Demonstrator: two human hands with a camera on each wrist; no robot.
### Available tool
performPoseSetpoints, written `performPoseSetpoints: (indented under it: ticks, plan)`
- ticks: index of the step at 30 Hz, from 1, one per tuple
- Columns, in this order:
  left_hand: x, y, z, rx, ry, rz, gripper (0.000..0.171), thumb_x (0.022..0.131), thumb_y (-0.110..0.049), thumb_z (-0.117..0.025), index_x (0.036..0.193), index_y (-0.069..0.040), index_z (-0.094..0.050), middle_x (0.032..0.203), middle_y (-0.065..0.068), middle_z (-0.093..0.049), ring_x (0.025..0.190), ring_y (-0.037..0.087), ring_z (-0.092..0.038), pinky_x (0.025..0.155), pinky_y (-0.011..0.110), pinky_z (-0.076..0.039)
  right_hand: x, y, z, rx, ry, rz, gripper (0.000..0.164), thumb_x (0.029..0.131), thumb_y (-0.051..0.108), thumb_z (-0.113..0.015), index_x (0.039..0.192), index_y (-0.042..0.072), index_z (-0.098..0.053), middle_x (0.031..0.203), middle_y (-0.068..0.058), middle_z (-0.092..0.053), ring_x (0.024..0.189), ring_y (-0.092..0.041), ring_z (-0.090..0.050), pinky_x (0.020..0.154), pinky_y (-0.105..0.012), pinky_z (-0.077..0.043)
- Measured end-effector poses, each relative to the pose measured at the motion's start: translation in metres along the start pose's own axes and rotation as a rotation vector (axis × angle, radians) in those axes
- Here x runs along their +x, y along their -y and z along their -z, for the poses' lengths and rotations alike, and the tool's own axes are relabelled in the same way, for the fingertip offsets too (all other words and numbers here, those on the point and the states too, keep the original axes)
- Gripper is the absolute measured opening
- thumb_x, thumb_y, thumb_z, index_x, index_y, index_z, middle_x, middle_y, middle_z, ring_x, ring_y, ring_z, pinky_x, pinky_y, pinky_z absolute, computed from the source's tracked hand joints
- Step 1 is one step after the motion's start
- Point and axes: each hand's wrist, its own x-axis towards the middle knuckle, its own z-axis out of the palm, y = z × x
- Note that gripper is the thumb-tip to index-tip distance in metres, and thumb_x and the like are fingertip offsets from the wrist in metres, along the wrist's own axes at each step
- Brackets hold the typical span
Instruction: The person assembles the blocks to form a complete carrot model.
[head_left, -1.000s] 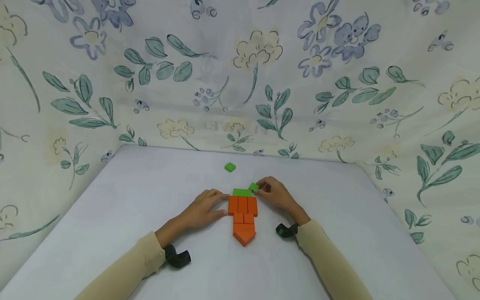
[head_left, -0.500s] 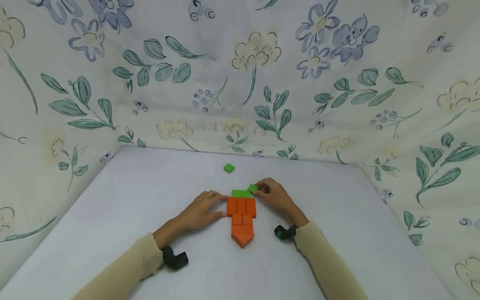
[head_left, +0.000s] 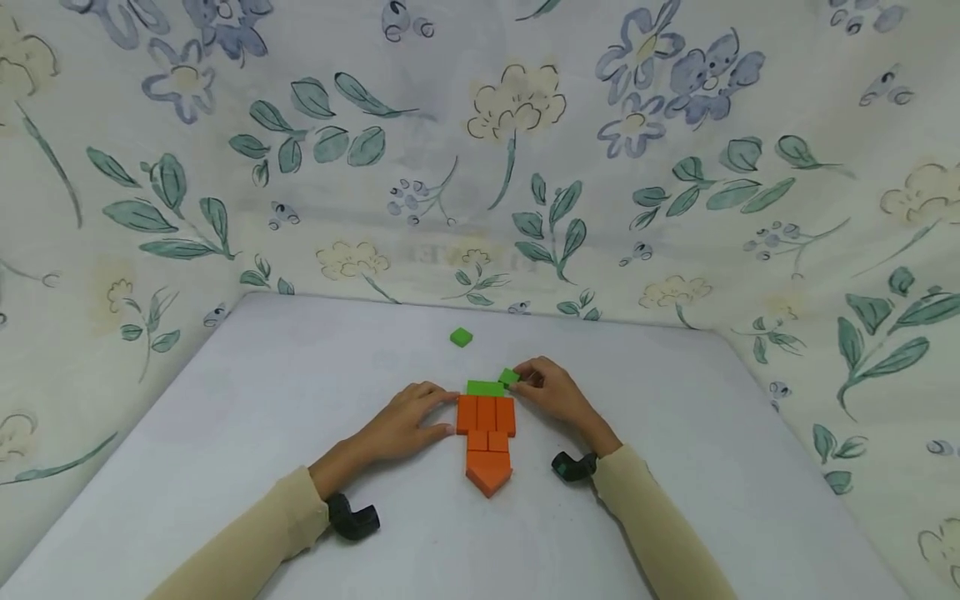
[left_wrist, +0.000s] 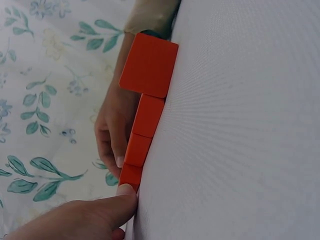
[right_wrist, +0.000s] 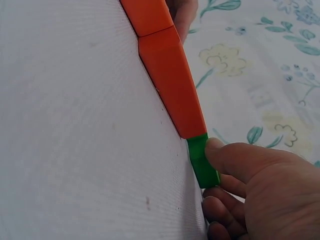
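Note:
Orange wooden blocks (head_left: 486, 413) lie flat together on the table, ending in a pointed orange block (head_left: 488, 471) toward the near side. A green rectangular block (head_left: 485, 388) touches their far edge. My right hand (head_left: 557, 389) pinches a small green square block (head_left: 508, 377), set at an angle by the rectangle's right end; in the right wrist view its thumb (right_wrist: 227, 152) presses the green piece. The left hand (head_left: 405, 420) rests at the left side of the orange group, index finger and thumb spread; in the left wrist view its thumb (left_wrist: 120, 197) touches an orange block (left_wrist: 131, 176).
Another green square block (head_left: 461, 337) lies alone farther back on the white table (head_left: 337, 350). Floral cloth (head_left: 427, 183) stands behind and at both sides. A black device sits on each wrist, the left one (head_left: 352, 518) close to the tabletop.

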Motion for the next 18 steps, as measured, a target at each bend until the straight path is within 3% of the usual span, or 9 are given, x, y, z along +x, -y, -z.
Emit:
performPoseSetpoints:
  ticks: [3,10,18]
  plan:
    - [-0.001,0.001,0.002,0.013,-0.007,-0.004,0.054,0.094,-0.034,-0.070,0.144,-0.022,-0.054,0.136,0.002,-0.056,0.131,0.024,-0.048,0.110,0.050,-0.042,0.002,0.004,0.002,0.006,0.016,0.003,0.033,0.094,0.026,-0.071,0.122,0.010,-0.065,0.108,-0.007,-0.063,0.094,-0.019,-0.059,0.082,-0.033,-0.051]
    - [-0.001,-0.002,0.001,-0.001,-0.008,-0.017,0.052,0.094,-0.031,-0.070,0.143,-0.020,-0.055,0.136,0.004,-0.057,0.130,0.025,-0.048,0.108,0.051,-0.042,0.016,0.014,0.013,-0.010,0.047,-0.096,0.039,0.099,0.035,-0.063,0.130,0.012,-0.060,0.121,-0.009,-0.063,0.105,-0.025,-0.061,0.083,-0.035,-0.055]
    - [-0.004,-0.001,0.000,0.007,0.000,0.001,0.053,0.094,-0.034,-0.069,0.144,-0.022,-0.053,0.137,0.001,-0.056,0.132,0.023,-0.047,0.111,0.052,-0.040,0.062,0.055,0.027,-0.236,0.169,0.182,0.027,0.100,0.014,-0.060,0.122,-0.001,-0.065,0.107,-0.014,-0.069,0.096,-0.026,-0.064,0.084,-0.038,-0.056]
